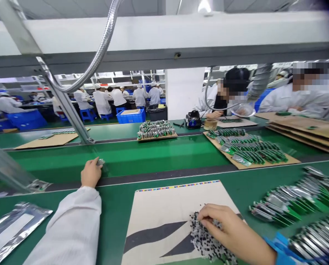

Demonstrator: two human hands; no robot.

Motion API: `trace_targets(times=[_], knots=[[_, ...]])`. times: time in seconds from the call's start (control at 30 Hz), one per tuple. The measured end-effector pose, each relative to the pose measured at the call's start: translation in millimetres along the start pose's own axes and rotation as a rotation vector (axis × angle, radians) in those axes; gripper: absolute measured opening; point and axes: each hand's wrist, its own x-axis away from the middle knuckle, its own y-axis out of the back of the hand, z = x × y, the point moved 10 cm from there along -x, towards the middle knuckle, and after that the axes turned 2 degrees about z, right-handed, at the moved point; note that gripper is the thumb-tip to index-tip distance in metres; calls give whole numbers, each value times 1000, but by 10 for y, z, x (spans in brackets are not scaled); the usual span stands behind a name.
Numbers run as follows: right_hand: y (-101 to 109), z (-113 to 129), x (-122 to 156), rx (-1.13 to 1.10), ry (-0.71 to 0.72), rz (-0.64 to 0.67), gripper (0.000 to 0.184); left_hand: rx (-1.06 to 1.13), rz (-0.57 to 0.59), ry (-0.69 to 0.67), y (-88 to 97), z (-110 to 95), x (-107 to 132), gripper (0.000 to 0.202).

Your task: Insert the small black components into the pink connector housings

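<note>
My left hand, in a white sleeve, reaches over the green belt. Its fingers are closed on a small silvery-grey piece, blurred and too small to name. Over a heap of tiny black and clear parts, my right hand has its thumb and fingers pinched together. Whatever is between those fingertips is hidden. The heap lies on a pale cardboard sheet with dark printed stripes. Right of that hand stand rows of green circuit boards with metal covers.
Cardboard with boards and another board stack rest on the belt. A silver bag lies left. A metal post rises beside the belt, and a beam spans above. Co-workers in white sit opposite.
</note>
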Motion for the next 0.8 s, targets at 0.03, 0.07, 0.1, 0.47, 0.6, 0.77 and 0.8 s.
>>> trace_targets(times=[0.03, 0.07, 0.1, 0.47, 0.6, 0.77, 0.8], knots=[[11, 21, 8, -7, -1, -5, 20, 66, 6, 21, 6, -64, 53, 19], [28, 35, 17, -14, -2, -13, 20, 140, 24, 52, -11, -133, 123, 21], [44, 48, 27, -24, 1, -20, 21, 221, 51, 88, -48, -213, 217, 24], [172, 259, 304, -157, 205, -116, 25, 989, 1044, 530, -780, -1411, 3415, 42], [228, 356, 486, -177, 316, -180, 30, 1113, 1176, 629, -789, -1501, 4128, 54], [118, 492, 629, -133, 394, -217, 31, 1045, 1188, 463, -740, -1559, 4164, 38], [84, 514, 645, -123, 405, -229, 29, 1037, 1194, 431, -732, -1573, 4151, 35]])
